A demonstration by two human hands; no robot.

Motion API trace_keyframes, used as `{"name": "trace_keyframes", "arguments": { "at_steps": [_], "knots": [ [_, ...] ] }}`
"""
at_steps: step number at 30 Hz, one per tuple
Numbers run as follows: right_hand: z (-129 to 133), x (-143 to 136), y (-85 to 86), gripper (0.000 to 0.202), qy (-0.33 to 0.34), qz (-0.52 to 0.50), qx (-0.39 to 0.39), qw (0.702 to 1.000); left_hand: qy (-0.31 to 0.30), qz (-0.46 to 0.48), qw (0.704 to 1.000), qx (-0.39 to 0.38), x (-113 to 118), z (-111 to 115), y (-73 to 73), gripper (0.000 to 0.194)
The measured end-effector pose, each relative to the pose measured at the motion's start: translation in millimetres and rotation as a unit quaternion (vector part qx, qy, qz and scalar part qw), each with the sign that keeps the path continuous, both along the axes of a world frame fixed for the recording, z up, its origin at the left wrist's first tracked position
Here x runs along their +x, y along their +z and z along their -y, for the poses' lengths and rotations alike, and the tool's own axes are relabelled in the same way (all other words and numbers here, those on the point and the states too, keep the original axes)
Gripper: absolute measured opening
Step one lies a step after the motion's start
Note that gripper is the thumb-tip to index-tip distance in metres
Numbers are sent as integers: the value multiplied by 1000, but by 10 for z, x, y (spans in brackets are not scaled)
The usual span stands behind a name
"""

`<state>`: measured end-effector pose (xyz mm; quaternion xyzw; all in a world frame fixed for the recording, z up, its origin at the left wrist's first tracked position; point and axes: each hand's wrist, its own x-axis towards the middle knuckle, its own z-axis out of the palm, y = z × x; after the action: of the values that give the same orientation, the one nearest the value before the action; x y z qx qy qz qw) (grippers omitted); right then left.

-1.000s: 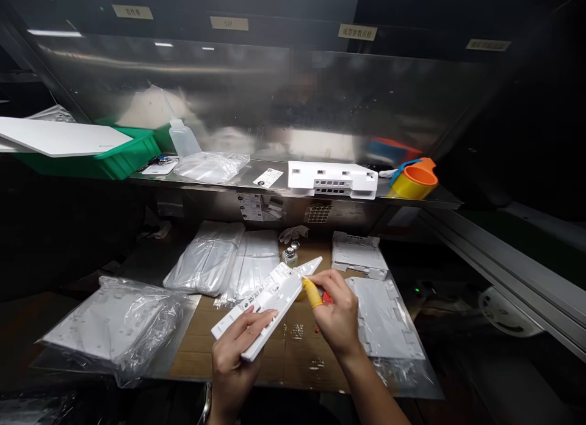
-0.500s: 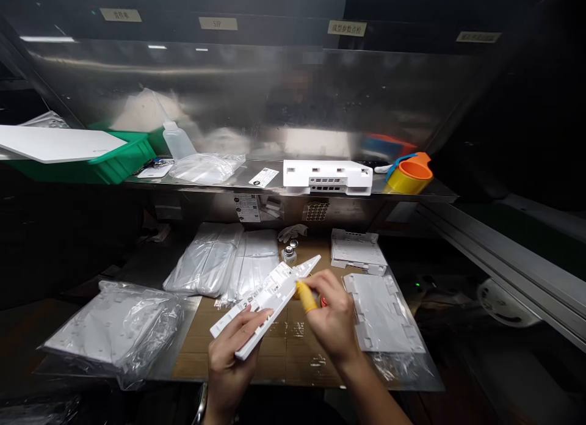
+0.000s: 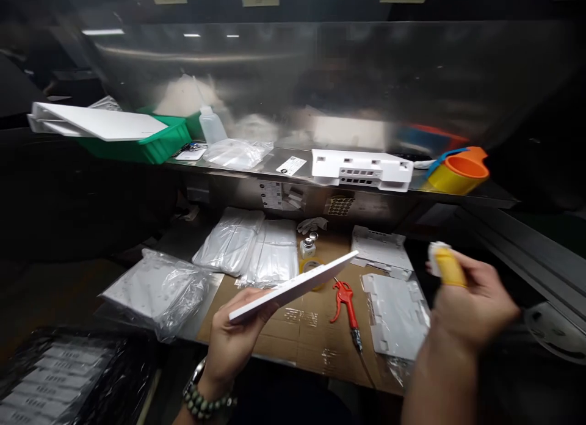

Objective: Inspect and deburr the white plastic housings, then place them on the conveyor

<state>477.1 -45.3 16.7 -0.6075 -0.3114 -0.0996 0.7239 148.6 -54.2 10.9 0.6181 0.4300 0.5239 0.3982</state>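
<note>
A flat white plastic panel (image 3: 297, 286) is tilted above the cardboard, its near end gripped by my left hand (image 3: 238, 327). Out to the right, my right hand (image 3: 471, 297) is closed round a small white piece (image 3: 433, 257), blurred by motion; a yellow cover wraps one of its fingers. On the cardboard between the hands lies a red air gun (image 3: 347, 306). A roll of yellow tape (image 3: 312, 266) sits partly behind the panel.
Bagged parts (image 3: 153, 287) lie at left beside stacked plastic sleeves (image 3: 231, 240). White parts (image 3: 396, 312) lie at right. The shelf holds a green bin (image 3: 160, 145), a bottle (image 3: 213, 127), a white housing (image 3: 361, 168) and an orange-yellow holder (image 3: 460, 176). A black-lined container (image 3: 132, 358) stands lower left.
My right hand has moved away from the panel to the right with the small white piece. The panel now shows edge-on, and the red air gun is uncovered. The view has shifted.
</note>
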Motion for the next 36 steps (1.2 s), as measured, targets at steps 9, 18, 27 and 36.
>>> {"name": "trace_keyframes", "arguments": {
  "at_steps": [9, 18, 27, 36],
  "knots": [
    [280, -390, 153, 19, 230, -192, -27, 954, -12, 11, 1000, 0, -110, -96, 87, 12],
    [327, -1171, 117, 15, 585, -135, -177, 780, -160, -126, 969, 142, -311, -343, 38, 30],
    [308, -1291, -383, 19, 497, -55, -69, 863, -91, 398, 854, -323, -77, -476, 51, 100],
    [436, -1182, 43, 14, 600, 46, -233, 764, -88, 537, 682, -488, -36, -651, 290, 60]
  ]
}}
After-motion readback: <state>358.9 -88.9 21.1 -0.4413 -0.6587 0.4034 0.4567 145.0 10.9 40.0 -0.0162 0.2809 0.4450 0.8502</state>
